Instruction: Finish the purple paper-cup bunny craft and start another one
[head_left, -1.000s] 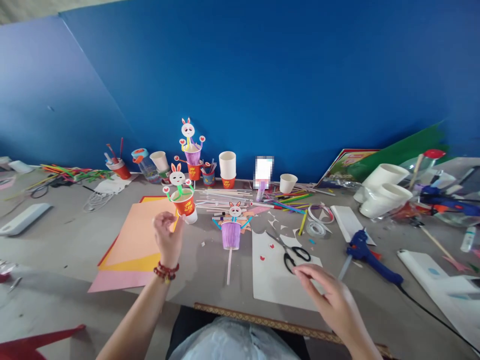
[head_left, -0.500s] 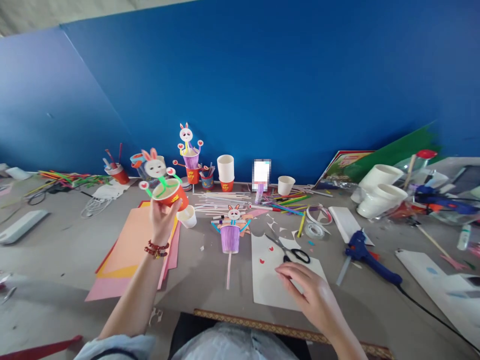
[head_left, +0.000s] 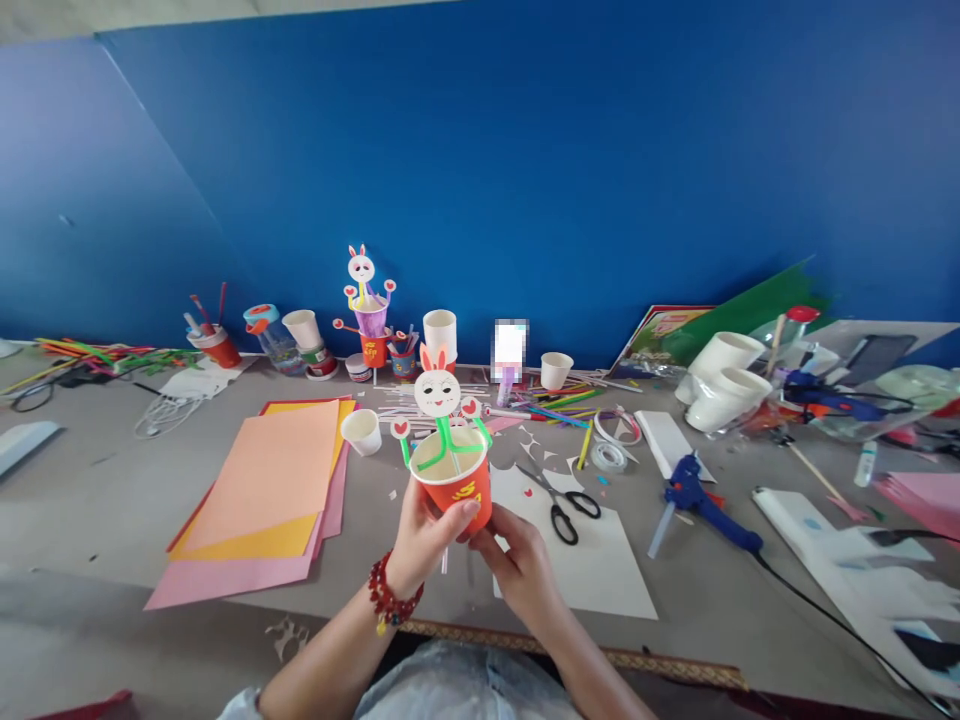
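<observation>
My left hand [head_left: 424,540] is wrapped round a red paper-cup rabbit puppet [head_left: 474,488], thumb across its front. A white rabbit head [head_left: 437,394] with pink ears rises above the rim on green stems, and two green arms end in round paws with red hearts. My right hand [head_left: 521,565] is closed at the bottom of this cup; its fingertips are partly hidden beneath it. Below the hands a pale straw end [head_left: 445,562] shows, and I cannot tell what it belongs to. Black-handled scissors [head_left: 566,508] lie on white paper [head_left: 592,570] right of my hands.
Coloured paper sheets [head_left: 262,480] lie at left, near a white paper cup [head_left: 362,432]. A purple-cup rabbit [head_left: 371,320] stands at the back. On the right are a blue glue gun [head_left: 694,500] with a cord, a tape roll [head_left: 609,457] and white cups [head_left: 724,380].
My left hand has brought the red cup puppet from the left to the middle, nearer me. My right hand has left the scissors area and joined it. The purple puppet on the table is now covered.
</observation>
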